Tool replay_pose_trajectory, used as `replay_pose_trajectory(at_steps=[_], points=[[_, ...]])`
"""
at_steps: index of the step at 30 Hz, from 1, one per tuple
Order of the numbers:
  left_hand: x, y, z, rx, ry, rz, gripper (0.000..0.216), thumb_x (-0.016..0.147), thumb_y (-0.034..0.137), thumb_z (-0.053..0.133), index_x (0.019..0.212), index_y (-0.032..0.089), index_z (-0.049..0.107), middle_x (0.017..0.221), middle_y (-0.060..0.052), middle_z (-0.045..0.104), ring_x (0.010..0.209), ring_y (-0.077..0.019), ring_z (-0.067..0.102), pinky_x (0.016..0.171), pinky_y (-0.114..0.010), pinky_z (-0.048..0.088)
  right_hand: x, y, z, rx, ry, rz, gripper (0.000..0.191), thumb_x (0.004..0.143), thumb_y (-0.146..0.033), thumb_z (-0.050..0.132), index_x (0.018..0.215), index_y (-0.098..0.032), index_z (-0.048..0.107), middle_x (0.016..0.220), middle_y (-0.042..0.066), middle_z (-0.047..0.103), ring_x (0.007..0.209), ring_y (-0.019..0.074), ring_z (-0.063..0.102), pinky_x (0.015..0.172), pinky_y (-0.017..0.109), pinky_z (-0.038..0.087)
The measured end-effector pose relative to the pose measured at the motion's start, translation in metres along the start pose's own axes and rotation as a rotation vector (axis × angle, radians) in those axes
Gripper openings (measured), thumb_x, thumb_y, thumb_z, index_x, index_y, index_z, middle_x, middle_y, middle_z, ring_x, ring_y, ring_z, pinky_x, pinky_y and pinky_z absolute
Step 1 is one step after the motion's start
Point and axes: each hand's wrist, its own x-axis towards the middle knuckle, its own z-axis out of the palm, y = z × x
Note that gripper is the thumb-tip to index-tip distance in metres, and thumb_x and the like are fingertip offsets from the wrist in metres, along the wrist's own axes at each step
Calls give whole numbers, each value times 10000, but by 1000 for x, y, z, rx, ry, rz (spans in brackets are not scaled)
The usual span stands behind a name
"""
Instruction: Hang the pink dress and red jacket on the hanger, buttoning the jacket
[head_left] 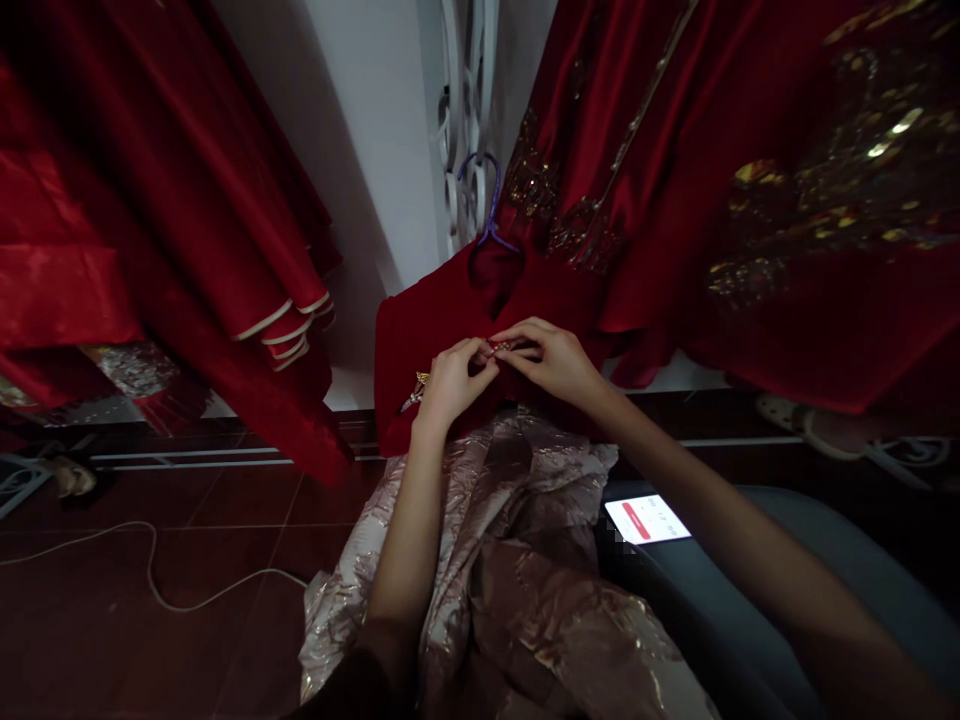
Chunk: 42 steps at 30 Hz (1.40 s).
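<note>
A dark red garment (409, 330) hangs in front of me from a purple hanger (491, 215). At the middle of its front, my left hand (454, 380) and my right hand (555, 362) meet, fingertips pinched. Between them is a small red and pale beaded piece (500, 348), apparently at the garment's front opening. Its exact kind is too small to make out. Left of my left hand, a gold and silver ornament (416, 390) shows on the red cloth. Shiny pinkish-gold fabric (517, 500) lies below my hands, over my lap.
White metal scrollwork (469, 100) stands behind the hanger. Red garments (187, 160) hang at left, and sequined red ones (667, 200) at right. A lit phone (646, 520) lies beside my right forearm on a grey-green surface (810, 560). A pale cable (154, 560) crosses the tiled floor.
</note>
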Motion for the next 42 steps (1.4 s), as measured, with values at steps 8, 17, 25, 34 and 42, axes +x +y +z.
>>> replay_pose_trajectory(at_steps=[8,17,25,34,42], points=[[-2,-5,-4,70,-33,61,87,812,182,520,870,181,585,863,-18,629,787,-122,580,748,-222,433,-3,13,10,75,33,-34,214,798,-327,598,975,-221,656,1006,50,582,891,160,612,782,330,596],[0,1,-4,133,-47,74,98,829,181,505,863,173,596,870,-29,635,788,-132,583,730,-226,426,0,8,2,-2,-14,-124,190,788,-268,572,961,-223,637,982,44,582,906,163,593,808,343,583],[0,1,-5,147,-48,85,109,835,196,508,864,179,612,847,-22,631,774,-127,579,702,-214,408,0,7,-3,-27,-60,-165,263,773,-229,557,1034,-219,591,1010,50,584,927,167,588,805,334,572],[-1,0,5,212,-19,71,106,862,250,489,870,196,581,873,-23,617,792,-136,584,709,-224,418,19,1,-9,-163,-168,-265,300,683,-131,559,975,-197,549,937,37,579,823,160,576,751,318,525],[-2,-2,23,132,98,60,103,867,239,486,919,197,565,891,-29,605,823,-131,580,732,-225,440,16,14,-1,-1,-12,-100,341,674,-205,621,976,-215,463,1026,62,462,812,152,557,674,312,544]])
